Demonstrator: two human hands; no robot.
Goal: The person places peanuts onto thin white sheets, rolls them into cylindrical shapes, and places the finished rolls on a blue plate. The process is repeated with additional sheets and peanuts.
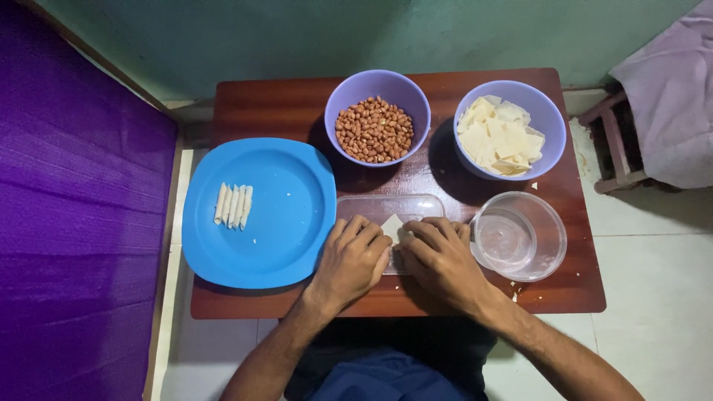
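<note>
A pale, thin wrapper sheet (391,225) lies on a clear flat lid (386,209) at the front middle of the bench (260,104), only one pointed corner of it showing between the two hands. The left hand (352,260) lies palm down with its fingers curled over the sheet's left part; the right hand (440,256) does the same from the right, fingertips bent inward and almost meeting the left ones. Both press down on the sheet, though whether they pinch or merely roll it cannot be made out, since the fingers hide it.

Just right of the hands stands one clear round container (518,236), with a few pale crumbs on the wood in front of it. Left of the hands sits one blue plate (290,215) bearing about five pale rolled sticks (233,206), laid side by side and touching, near its left rim.

Behind the lid stand two lilac bowls: the left one, the bowl of peanuts (377,85), is filled with red-brown nuts, and the right one, the bowl of sheets (546,111), holds a heap of cut pale squares.

Beyond the bench, a purple cloth (74,208) fills the left edge, and a wooden stool (613,141) under a pinkish cloth stands at the upper right on the tiled floor.
</note>
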